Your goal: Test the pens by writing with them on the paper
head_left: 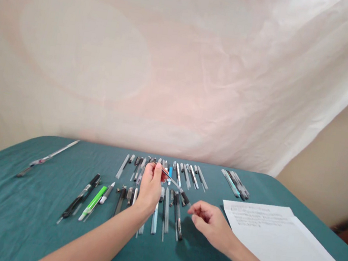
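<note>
My left hand (152, 184) is closed in a pinch around a slim pen (185, 197) held above the rows. The pen slants down to the right; its thin dark end pokes out past my fingers at the upper left, and its black grip points toward my other hand. Just off the pen's tip, my right hand (209, 223) holds nothing that I can see, its fingers loosely curled and apart. Below and behind the hands lie two rows of pens, among them a black-ended pen (178, 216) and a light blue one (154, 219). My left hand and forearm cover part of both rows.
Left of the front row lie a black pen (80, 197), a green pen (93, 202) and a white-and-grey pen (107, 192). A long slim item (54, 154) rests far left. Several pens (234, 184) sit back right, behind a written paper sheet (290, 248). Green cloth (16, 220) covers the table.
</note>
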`<control>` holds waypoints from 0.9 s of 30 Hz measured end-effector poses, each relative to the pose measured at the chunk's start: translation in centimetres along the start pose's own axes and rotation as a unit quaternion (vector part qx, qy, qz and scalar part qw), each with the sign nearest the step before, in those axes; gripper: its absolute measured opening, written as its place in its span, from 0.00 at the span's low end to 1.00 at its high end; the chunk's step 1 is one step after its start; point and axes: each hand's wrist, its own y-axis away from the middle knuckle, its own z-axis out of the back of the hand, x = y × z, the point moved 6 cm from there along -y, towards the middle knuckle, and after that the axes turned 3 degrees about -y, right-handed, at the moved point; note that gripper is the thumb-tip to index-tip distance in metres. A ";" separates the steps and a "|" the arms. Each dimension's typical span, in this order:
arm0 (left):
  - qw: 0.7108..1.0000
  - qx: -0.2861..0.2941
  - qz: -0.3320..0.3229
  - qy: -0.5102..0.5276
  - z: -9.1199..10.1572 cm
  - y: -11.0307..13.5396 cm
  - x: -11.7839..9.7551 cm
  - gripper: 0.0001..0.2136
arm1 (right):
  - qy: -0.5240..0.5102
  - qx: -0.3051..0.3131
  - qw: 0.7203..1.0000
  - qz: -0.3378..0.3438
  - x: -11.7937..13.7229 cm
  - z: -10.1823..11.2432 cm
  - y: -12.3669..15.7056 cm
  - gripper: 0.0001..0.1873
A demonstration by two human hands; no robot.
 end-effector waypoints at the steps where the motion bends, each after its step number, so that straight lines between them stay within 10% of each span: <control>1: 1.000 0.001 0.000 -0.002 0.0 0.0 0.0 0.13 | 0.000 0.000 1.000 0.001 0.0 0.0 0.0 0.05; 27: 1.000 0.021 0.010 -0.011 -0.2 -0.2 -0.4 0.13 | 0.036 0.024 0.998 0.038 0.9 -0.1 0.3 0.06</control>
